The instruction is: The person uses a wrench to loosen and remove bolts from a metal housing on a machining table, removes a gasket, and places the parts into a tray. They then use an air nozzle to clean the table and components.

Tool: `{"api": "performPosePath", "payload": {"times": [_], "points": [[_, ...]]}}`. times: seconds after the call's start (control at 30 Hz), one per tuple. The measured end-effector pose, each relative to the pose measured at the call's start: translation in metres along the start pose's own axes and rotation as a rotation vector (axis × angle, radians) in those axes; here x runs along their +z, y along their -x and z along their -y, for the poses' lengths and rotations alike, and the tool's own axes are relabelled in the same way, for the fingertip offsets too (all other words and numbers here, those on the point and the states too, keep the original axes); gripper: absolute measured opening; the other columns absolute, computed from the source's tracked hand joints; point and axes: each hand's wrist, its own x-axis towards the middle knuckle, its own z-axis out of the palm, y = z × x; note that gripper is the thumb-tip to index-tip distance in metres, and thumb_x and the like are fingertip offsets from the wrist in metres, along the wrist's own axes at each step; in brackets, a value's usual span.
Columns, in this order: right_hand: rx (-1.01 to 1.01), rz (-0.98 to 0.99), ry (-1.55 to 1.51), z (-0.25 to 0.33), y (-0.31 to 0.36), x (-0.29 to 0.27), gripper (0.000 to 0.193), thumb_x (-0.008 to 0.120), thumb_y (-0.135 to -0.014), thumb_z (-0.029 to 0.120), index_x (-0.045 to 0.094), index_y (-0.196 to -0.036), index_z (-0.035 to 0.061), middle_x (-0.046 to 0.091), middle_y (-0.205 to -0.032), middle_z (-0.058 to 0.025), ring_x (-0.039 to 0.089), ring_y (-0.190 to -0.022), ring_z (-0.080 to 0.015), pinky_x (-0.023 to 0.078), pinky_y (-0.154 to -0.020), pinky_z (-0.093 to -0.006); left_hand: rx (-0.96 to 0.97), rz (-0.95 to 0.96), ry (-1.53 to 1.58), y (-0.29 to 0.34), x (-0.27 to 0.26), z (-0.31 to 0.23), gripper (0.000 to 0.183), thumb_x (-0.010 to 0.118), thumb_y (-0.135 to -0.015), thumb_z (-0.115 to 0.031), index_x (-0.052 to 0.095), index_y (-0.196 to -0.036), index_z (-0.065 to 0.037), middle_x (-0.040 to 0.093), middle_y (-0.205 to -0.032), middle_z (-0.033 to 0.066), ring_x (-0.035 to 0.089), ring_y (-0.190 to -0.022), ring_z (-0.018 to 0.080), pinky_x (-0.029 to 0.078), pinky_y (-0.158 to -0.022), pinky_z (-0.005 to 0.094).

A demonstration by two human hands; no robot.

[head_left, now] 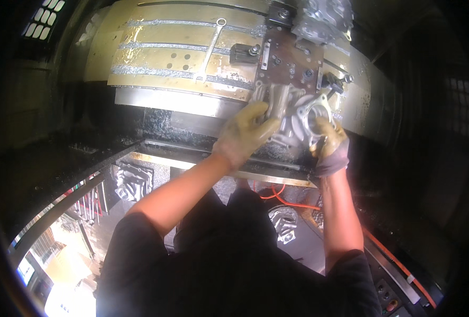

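Observation:
Between my gloved hands is a silvery cast metal housing (pixel 292 119), with a round flanged opening on its right side. My left hand (pixel 247 132) grips its left part, thumb and fingers curled against the casting. My right hand (pixel 330 143) has its fingers hooked into the round opening. The casting is in front of the near end of a dark fixture plate (pixel 292 61); whether it touches the plate I cannot tell. At the plate's far end rests another silvery casting (pixel 324 20). Left of the plate, a combination wrench (pixel 210 50) lies across the slotted machine table (pixel 160 63).
Clamp blocks with bolts (pixel 245 53) flank the plate. Metal chips lie in the table's slots and below its front edge. A machine sill (pixel 229 169) runs before me. Lower down are more castings (pixel 133 181), an orange hose (pixel 282 198) and hanging tools (pixel 90 203) at left.

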Motion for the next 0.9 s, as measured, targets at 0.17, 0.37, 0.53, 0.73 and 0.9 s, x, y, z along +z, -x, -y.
{"api": "performPosePath", "payload": {"times": [0.17, 0.37, 0.53, 0.73, 0.9], "points": [[-0.014, -0.031, 0.218, 0.034, -0.06, 0.032, 0.062, 0.081, -0.078, 0.034, 0.061, -0.12, -0.0083, 0.068, -0.079, -0.0114, 0.061, -0.052, -0.0167, 0.045, -0.04, -0.0288, -0.439, 0.221, 0.433, -0.078, 0.0, 0.003, 0.074, 0.08, -0.089, -0.036, 0.049, -0.149, -0.004, 0.065, -0.131, 0.0165, 0.066, -0.109, 0.0198, 0.057, -0.088, 0.0314], [0.054, -0.078, 0.244, 0.059, -0.139, 0.061, 0.034, 0.076, -0.086, 0.03, 0.062, -0.096, -0.0002, 0.061, -0.064, -0.0085, 0.056, -0.041, -0.0184, 0.04, -0.034, -0.0313, -0.386, 0.234, 0.573, -0.152, 0.001, 0.02, 0.065, 0.077, -0.093, -0.034, 0.052, -0.145, -0.004, 0.072, -0.111, 0.0102, 0.065, -0.073, 0.0133, 0.052, -0.057, 0.0258], [0.066, -0.077, 0.261, 0.061, -0.173, 0.063, 0.031, 0.076, -0.086, 0.032, 0.064, -0.093, 0.0041, 0.059, -0.063, -0.007, 0.055, -0.042, -0.018, 0.04, -0.036, -0.0306, -0.395, 0.179, 0.656, -0.176, 0.018, 0.035, 0.056, 0.077, -0.093, -0.032, 0.056, -0.139, -0.005, 0.072, -0.106, 0.007, 0.064, -0.067, 0.0123, 0.048, -0.051, 0.0253], [0.046, -0.033, 0.253, 0.059, -0.194, 0.056, 0.031, 0.074, -0.088, 0.035, 0.066, -0.093, 0.0061, 0.058, -0.064, -0.005, 0.055, -0.044, -0.0165, 0.041, -0.038, -0.0298, -0.417, 0.169, 0.618, -0.179, 0.019, 0.032, 0.058, 0.077, -0.093, -0.033, 0.056, -0.14, -0.005, 0.072, -0.107, 0.0077, 0.067, -0.07, 0.0132, 0.049, -0.052, 0.0258], [0.042, 0.035, 0.332, 0.071, -0.184, 0.06, 0.034, 0.072, -0.09, 0.041, 0.067, -0.092, 0.0072, 0.058, -0.065, -0.0042, 0.055, -0.045, -0.0152, 0.042, -0.039, -0.0282, -0.354, 0.147, 0.724, -0.186, 0.03, 0.042, 0.059, 0.077, -0.094, -0.031, 0.054, -0.142, -0.004, 0.073, -0.109, 0.0086, 0.068, -0.07, 0.0146, 0.049, -0.05, 0.0259]]}}
